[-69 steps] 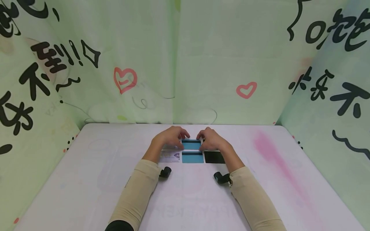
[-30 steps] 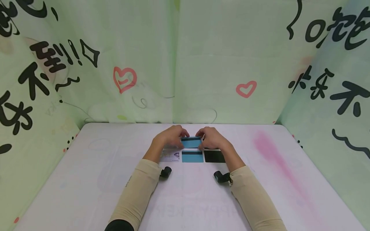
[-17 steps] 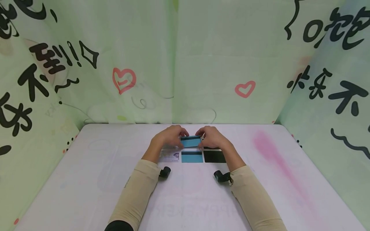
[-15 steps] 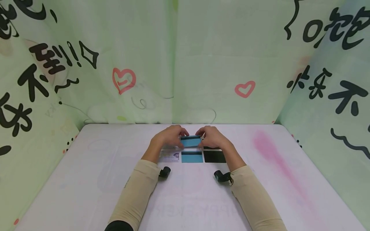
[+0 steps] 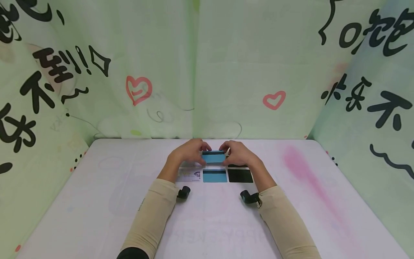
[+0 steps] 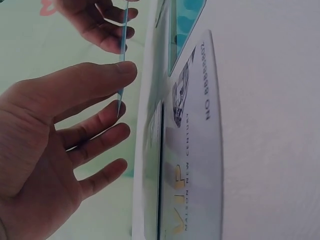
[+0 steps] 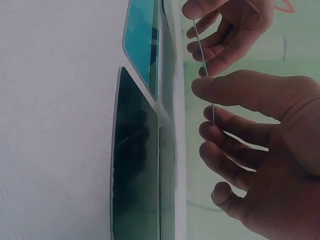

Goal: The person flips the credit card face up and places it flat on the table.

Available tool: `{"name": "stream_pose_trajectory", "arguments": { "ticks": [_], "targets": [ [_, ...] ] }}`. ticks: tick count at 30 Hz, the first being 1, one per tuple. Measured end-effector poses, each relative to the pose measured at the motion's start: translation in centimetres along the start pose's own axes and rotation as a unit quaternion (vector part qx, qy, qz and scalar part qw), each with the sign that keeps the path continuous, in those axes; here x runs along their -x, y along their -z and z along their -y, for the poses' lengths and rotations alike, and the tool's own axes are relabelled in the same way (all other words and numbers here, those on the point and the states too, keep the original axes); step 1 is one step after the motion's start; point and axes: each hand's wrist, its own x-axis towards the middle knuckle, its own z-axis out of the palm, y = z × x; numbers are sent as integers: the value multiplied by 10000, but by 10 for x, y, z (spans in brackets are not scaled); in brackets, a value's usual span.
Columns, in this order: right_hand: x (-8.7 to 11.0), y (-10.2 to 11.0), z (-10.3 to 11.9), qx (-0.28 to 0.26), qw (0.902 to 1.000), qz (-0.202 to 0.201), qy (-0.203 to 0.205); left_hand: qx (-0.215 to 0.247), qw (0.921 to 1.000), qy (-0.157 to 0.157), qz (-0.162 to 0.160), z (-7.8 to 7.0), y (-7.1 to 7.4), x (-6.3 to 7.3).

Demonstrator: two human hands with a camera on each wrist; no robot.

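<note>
- Head view: the upper blue magnetic-stripe card [image 5: 213,157] is up off the table [image 5: 210,223], near the far side.
- Thumb and fingers of the left hand [image 5: 191,151] pinch its left end; those of the right hand [image 5: 237,154] pinch the other end.
- Just nearer the person lie the VIP card [image 5: 189,176], the lower blue stripe card [image 5: 215,176] and the black card [image 5: 240,176], narrowly apart.
- If either pinch loosened, I'd expect that end to drop; uneven squeezing might bow the thin plastic.
- Close behind both hands runs the table's far edge; wider room lies toward the person and sideways.
</note>
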Motion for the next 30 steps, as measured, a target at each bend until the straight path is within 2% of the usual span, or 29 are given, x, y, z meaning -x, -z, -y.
{"name": "stream_pose_trajectory", "arguments": {
  "ticks": [7, 18, 24, 30],
  "targets": [
    [1, 4, -3, -82, 9999, -112, -9, 189, 9996, 166, -84, 0, 1, 2],
    [5, 10, -1, -457, 9988, -178, -96, 331, 9992, 184, -127, 1, 2, 1],
    [7, 11, -4, -640, 9978, -195, 6, 336, 9992, 197, -108, 1, 2, 2],
    [9, 15, -4, -715, 9972, -216, -9, 363, 9987, 321, -155, 3, 2, 4]
  ]
}}
